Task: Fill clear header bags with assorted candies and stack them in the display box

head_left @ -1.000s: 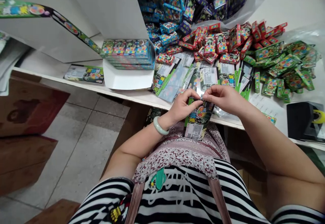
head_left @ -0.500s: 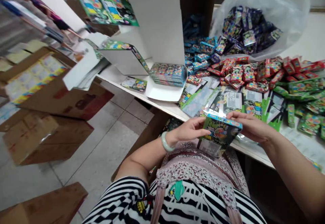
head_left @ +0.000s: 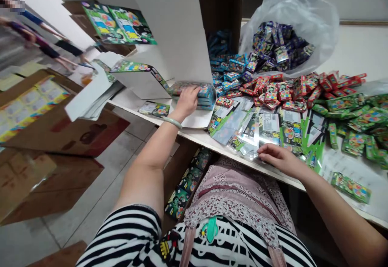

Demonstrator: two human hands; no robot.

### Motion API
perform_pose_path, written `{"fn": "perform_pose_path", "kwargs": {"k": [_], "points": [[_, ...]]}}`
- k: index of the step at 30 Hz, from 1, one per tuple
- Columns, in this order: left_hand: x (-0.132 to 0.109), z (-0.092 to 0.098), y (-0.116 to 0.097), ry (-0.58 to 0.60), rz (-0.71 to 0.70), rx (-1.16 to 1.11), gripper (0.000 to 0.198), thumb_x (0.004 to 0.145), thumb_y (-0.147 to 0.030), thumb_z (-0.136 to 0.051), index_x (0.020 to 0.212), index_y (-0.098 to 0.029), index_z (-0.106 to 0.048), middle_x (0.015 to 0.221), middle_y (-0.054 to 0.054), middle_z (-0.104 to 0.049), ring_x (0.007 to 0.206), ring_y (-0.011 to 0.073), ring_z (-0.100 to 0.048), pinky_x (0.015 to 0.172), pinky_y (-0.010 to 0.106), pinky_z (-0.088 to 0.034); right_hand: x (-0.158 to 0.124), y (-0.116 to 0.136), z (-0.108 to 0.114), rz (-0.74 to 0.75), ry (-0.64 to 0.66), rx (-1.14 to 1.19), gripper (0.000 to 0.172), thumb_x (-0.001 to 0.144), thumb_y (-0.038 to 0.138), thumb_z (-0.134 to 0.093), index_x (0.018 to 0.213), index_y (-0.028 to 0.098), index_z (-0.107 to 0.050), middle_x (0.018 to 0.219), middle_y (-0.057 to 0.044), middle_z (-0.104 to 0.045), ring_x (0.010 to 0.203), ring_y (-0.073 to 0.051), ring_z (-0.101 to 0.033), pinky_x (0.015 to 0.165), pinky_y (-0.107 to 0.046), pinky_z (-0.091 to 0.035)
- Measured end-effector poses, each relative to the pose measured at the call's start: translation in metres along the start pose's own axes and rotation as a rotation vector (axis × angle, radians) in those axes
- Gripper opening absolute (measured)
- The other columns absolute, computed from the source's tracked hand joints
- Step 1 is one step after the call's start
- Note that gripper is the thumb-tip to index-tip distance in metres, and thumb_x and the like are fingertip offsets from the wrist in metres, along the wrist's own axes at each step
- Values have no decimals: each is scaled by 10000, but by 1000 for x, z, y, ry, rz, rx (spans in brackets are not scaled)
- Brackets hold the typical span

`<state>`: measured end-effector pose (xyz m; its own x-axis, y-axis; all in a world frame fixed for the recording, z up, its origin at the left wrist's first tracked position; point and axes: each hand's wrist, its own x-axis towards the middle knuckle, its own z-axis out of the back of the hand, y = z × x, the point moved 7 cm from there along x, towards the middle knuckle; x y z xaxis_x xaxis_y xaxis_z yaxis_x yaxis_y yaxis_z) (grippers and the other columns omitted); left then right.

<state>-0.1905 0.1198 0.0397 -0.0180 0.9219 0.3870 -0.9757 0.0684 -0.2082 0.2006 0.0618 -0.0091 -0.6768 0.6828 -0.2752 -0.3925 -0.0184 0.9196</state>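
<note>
The left grip lies over the stack of blue packs inside the open box, fingers stretched across the top layer; whether they close on a pack I cannot tell. The stack shows beneath and just to the right of this grip, with the box's white lid standing up beyond it. A pale bangle circles the wrist just behind the left grip. To that grip's left, a flat card lies on the bench, near a second open box. The right grip is well apart, at the bench's front edge, with fingers loosely bent and the gap to the thumb narrow; I cannot tell whether it pinches anything. Right at its fingertips are clear sleeves, which spread between the two grips, with printed cards among them. Beyond the right grip come the heaped red packs, then purple packs in a clear bag. Loose blue packs lie between the stack and the red heap. Green packs are piled to the right of the right grip, and a lone green pack lies nearer the person.
</note>
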Motion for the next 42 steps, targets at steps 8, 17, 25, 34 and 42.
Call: {"fn": "perform_pose_path", "kwargs": {"k": [8,17,25,34,42], "points": [[-35,-34,-96,21,-78,-313,686,945,-435,-511,1537,-145,-321,1617,187,-328,1539,318,-247,1266,536,-189,19,6,68,97,-324,-540,281,909,353,-531,1053,197,-715,1038,-113,-752,984,-275,-690,891,-434,-530],[-84,-111,-261,682,-27,-258,1033,828,-598,-674,1585,-87,-192,1676,244,-68,1558,434,17,1244,624,-80,102,8,80,9,-62,-1141,1011,650,520,-862,1440,32,-461,1463,-298,-482,1358,-420,-464,1101,-484,-403],[-85,-116,-251,718,-37,-305,998,808,-549,-724,1596,-212,-211,1694,187,1,1558,410,84,1236,632,-53,93,2,87,-29,-156,-1121,839,688,496,-830,1358,92,-528,1303,-215,-589,1234,-364,-536,1039,-442,-434],[-84,-110,-252,583,-19,-437,1036,706,-412,-842,1558,-178,-303,1672,219,-153,1558,438,-35,1225,679,-90,97,4,113,-108,-231,-1023,332,702,397,-804,930,179,-700,936,-101,-723,855,-234,-642,721,-312,-476],[-63,-63,-244,196,53,-895,266,974,-216,-486,1170,-201,-666,1134,84,-751,1063,214,-711,976,386,-564,22,68,128,125,-393,-496,350,746,535,-732,679,207,-626,653,-7,-632,631,-150,-556,593,-286,-403]]}}
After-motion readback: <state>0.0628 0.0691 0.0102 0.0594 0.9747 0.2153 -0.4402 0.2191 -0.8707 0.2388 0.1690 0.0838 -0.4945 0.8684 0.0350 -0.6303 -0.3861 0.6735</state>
